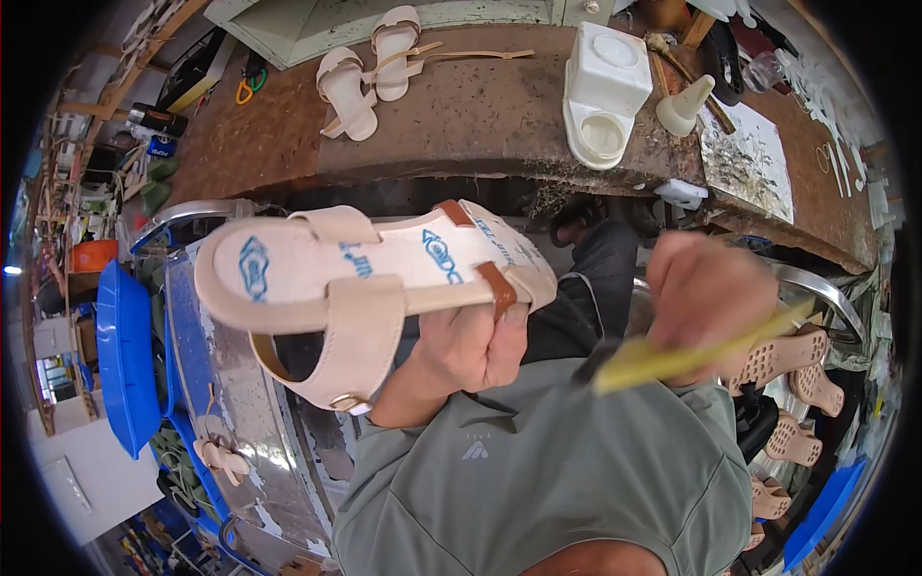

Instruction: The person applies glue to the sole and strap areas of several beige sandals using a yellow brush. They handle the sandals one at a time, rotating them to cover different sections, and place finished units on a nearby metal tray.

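Observation:
My left hand (473,348) is closed around a beige sandal (392,293), gripping it from below near the end with two brown tabs. The sandal lies nearly level, its pale insole with blue print facing up. A broad strap with a metal buckle hangs down on its near side. To the right, my right hand (706,293) is closed and smeared by motion. It grips a yellow-handled brush (663,363), whose dark tip points left toward the sandal but stays apart from it. The blur hides the tip's details.
On the brown workbench (461,125) ahead stand a pair of beige sandals (370,77), a white container (607,96) and a cream cone-shaped bottle (684,108). Scissors (252,84) lie at left. A blue tray (128,355) is far left; several perforated beige soles (792,442) are right.

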The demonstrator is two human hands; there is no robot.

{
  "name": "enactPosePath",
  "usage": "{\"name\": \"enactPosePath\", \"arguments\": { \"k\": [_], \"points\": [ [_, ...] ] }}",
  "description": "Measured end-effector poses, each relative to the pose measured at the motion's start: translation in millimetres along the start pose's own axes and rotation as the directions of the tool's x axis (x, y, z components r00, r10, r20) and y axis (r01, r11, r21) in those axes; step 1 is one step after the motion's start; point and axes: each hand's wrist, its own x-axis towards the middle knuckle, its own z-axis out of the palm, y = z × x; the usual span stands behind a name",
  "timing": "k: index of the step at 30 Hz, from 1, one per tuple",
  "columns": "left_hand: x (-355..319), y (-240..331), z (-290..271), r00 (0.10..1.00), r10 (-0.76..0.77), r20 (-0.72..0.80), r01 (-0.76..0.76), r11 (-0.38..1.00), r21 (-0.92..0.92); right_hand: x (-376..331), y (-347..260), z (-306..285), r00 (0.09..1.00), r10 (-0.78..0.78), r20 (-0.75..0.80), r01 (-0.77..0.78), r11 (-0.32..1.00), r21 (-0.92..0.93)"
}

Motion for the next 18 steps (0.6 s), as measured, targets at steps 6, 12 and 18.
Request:
{"name": "enactPosePath", "arguments": {
  "k": [6, 12, 18],
  "points": [
    [8, 5, -11, 0.978, -0.069, 0.195, 0.062, 0.997, 0.04, 20, -5, 5, 0.916, 0.292, -0.275, -0.328, 0.94, -0.095],
    [13, 9, -15, 0.971, -0.048, 0.235, 0.042, 0.999, 0.032, 32, -7, 10, 0.984, 0.165, -0.065, -0.177, 0.916, -0.36],
    [14, 12, -16, 0.963, -0.103, 0.248, 0.102, 0.995, 0.019, 29, -16, 15, 0.828, 0.194, -0.526, -0.468, 0.755, -0.459]
  ]
}}
